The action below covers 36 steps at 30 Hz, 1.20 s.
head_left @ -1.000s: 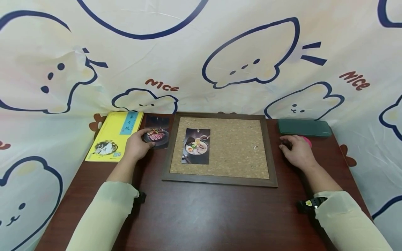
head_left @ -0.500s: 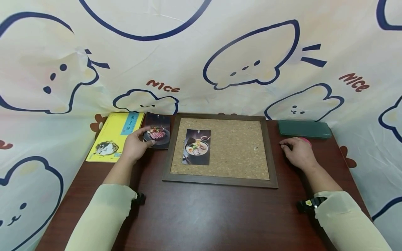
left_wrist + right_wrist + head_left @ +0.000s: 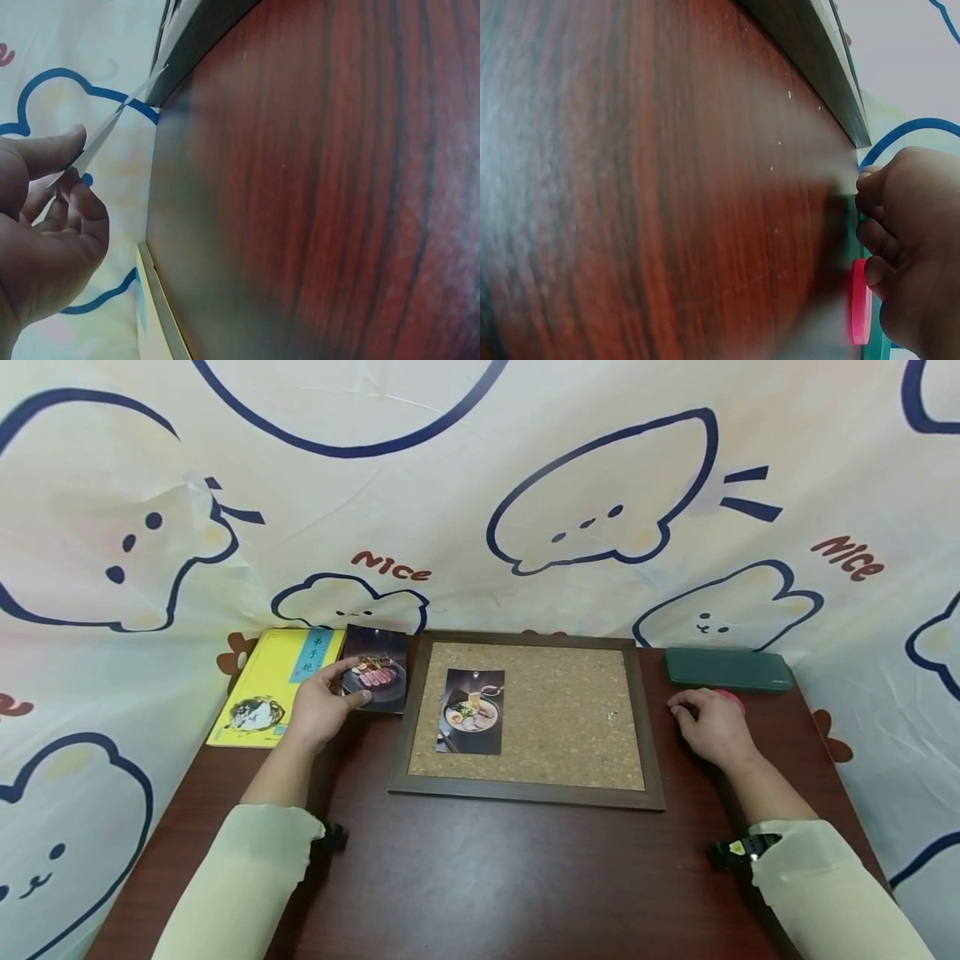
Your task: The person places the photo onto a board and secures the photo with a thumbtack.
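Observation:
My left hand (image 3: 324, 703) pinches the left edge of a dark photo card (image 3: 378, 681) showing sliced meat on a plate. In the left wrist view the card's pale edge (image 3: 94, 142) runs between thumb and fingers, tilted and raised off the table. My right hand (image 3: 711, 725) is beside a pink round object (image 3: 861, 304), its fingers curled; whether they hold something small is hidden. Between the hands lies a framed corkboard (image 3: 555, 718), with a ramen photo card (image 3: 471, 714) on its left part and a small shiny pin at that card's top.
A yellow book (image 3: 277, 689) lies left of the held card. A dark green case (image 3: 727, 668) stands behind the right hand. The brown table (image 3: 480, 868) meets a printed cloth backdrop (image 3: 450, 502) at the back. Tiny clear bits (image 3: 611, 715) are on the cork's right side.
The left hand has drawn slightly back and left, and the meat photo card has tipped up, its top edge now higher and over the book's edge. The right hand has barely moved.

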Each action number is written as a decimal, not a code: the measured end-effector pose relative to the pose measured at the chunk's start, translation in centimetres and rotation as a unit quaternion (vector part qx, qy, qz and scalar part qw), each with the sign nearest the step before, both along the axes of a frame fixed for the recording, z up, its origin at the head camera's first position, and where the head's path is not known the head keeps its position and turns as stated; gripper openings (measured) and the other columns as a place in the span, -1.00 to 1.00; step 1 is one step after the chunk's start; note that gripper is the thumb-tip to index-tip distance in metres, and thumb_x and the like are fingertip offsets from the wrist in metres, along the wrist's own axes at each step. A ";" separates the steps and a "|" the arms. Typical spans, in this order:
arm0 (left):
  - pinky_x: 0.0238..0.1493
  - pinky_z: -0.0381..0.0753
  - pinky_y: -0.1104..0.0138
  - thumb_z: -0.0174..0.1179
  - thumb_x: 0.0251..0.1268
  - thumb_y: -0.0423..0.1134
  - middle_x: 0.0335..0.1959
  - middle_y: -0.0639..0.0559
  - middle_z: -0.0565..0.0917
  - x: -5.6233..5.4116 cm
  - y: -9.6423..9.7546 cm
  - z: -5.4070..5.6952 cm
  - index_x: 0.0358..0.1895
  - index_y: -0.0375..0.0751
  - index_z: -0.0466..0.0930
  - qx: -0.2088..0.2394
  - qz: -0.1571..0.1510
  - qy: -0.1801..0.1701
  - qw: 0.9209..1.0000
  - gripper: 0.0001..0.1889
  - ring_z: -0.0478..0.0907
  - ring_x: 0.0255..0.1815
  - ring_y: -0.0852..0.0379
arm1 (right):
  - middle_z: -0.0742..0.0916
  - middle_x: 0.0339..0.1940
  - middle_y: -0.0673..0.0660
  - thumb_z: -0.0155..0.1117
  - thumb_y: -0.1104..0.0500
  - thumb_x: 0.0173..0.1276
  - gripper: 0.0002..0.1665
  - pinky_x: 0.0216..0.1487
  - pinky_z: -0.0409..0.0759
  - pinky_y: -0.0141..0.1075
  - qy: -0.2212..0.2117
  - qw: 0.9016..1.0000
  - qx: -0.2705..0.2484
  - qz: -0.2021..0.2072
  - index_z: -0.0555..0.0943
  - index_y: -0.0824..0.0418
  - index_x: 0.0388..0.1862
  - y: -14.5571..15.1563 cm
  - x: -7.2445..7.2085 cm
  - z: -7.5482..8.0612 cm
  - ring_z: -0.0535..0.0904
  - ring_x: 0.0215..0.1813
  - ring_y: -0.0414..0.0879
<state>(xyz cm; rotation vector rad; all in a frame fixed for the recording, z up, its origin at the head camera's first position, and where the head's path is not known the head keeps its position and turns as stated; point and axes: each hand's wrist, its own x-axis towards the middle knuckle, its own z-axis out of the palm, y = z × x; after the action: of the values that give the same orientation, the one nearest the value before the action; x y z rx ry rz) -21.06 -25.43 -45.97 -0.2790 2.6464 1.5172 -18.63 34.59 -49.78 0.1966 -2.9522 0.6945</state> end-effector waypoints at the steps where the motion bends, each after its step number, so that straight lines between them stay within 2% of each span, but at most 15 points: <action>1: 0.28 0.53 0.11 0.39 0.36 -0.33 0.53 -0.17 0.37 0.0 0.0 0.1 0.52 -0.05 0.43 0.001 -0.001 0.001 1.000 -0.33 0.36 0.42 -0.10 | 0.73 0.01 0.39 0.20 0.28 0.53 -0.81 0.18 0.44 0.30 0.003 1.000 -0.001 0.000 0.72 0.30 -0.05 0.0 0.0 0.0 0.60 0.13 0.35; 8: 0.03 0.57 0.41 0.40 0.36 -0.32 0.52 -0.14 0.38 0.1 0.6 0.7 0.54 -0.01 0.42 0.011 0.000 0.005 1.000 -0.31 0.40 0.34 -0.09 | 0.74 -0.01 0.38 0.19 0.29 0.53 -0.83 0.16 0.47 0.27 0.027 1.000 0.000 0.002 0.71 0.31 -0.07 -0.6 0.0 0.0 0.63 0.11 0.35; 14: -0.06 0.59 0.47 0.40 0.34 -0.36 0.48 -0.15 0.43 0.2 1.2 1.3 0.52 -0.05 0.43 0.025 -0.005 0.012 1.000 -0.31 0.44 0.30 -0.07 | 0.73 -0.01 0.35 0.18 0.27 0.57 -0.84 0.17 0.47 0.27 0.020 1.000 -0.004 -0.003 0.69 0.28 -0.05 -1.1 -0.1 0.0 0.62 0.11 0.34; 25: -0.18 0.59 0.42 0.42 0.32 -0.34 0.39 -0.14 0.49 0.2 3.0 1.8 0.49 -0.02 0.47 0.038 -0.033 0.005 0.999 -0.33 0.47 0.17 -0.09 | 0.72 0.00 0.35 0.15 0.22 0.60 -0.82 -0.05 0.56 0.18 0.008 1.000 -0.022 -0.005 0.68 0.25 -0.02 -2.2 -0.3 0.6 0.65 -0.04 0.23; 30: -0.15 0.60 0.37 0.43 0.33 -0.29 0.36 -0.11 0.53 0.3 3.9 2.0 0.48 0.01 0.49 0.032 -0.042 -0.001 0.999 -0.35 0.49 0.15 -0.09 | 0.73 -0.03 0.34 0.15 0.21 0.61 -0.82 -0.11 0.57 0.14 0.005 1.000 -0.027 -0.001 0.67 0.24 -0.02 -3.2 -0.4 1.0 0.62 -0.14 0.18; 36: -0.14 0.55 0.28 0.44 0.34 -0.19 0.28 -0.08 0.58 0.4 4.8 2.0 0.44 0.04 0.52 0.013 -0.054 0.003 0.998 -0.40 0.48 0.09 -0.08 | 0.74 -0.07 0.31 0.16 0.21 0.60 -0.82 -0.15 0.56 0.09 0.008 0.999 -0.041 0.002 0.67 0.24 -0.03 -4.3 -0.6 1.3 0.61 -0.16 0.15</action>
<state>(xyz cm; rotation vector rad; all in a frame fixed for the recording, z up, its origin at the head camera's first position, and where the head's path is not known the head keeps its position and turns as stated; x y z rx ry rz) -20.68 -20.61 -43.97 -0.1283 2.5980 1.5196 -19.22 30.33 -48.49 0.2000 -2.9016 0.8089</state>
